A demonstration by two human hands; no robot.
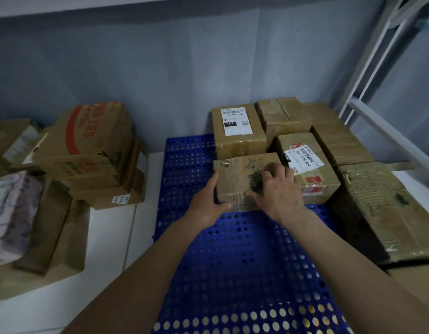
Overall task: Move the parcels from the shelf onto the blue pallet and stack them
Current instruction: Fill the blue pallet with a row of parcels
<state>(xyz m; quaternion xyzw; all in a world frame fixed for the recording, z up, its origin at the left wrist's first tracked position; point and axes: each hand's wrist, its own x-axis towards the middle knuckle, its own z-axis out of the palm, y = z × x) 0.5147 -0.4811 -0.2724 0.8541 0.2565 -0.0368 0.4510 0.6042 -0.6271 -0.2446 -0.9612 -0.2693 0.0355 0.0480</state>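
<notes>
Step in hand, by my read: setting the cartoon-cat box (242, 175) down on the blue pallet (232, 256) w/ both hands. Box sits near pallet centre, its 12 o'clock edge against the 102-label box (237, 131), its 3 o'clock side just beside the 070-label box (305, 165). Can't tell if it's fully down or a hair off the deck.

Left hand (208, 203) grips the box's 9 o'clock side, thumb on the top edge, fingers under/behind, hidden. Right hand (278, 191) lies over the top at the 4 o'clock corner, fingers curled on the lid, thumb down the near face; so both are grasping the box, not released.

To do it well:
- slide it flush to the 102-label box at 12 and the 070-label box at 3, no gaps, so the next layer has a flat base
- keep right fingers clear of the seam w/ the 070-label box, pinch risk
- press top flat before letting go; lid looks taped, slightly crushed

More taped parcels sit at 1–2 o'clock, a long flat parcel (387, 210) at 3 o'clock hangs off the pallet edge. Pallet front half bare. Red-print carton stack (88, 150) at 9–10 o'clock stands on the floor, apart from the pallet. Shelf frame (377, 68) at 2 o'clock
</notes>
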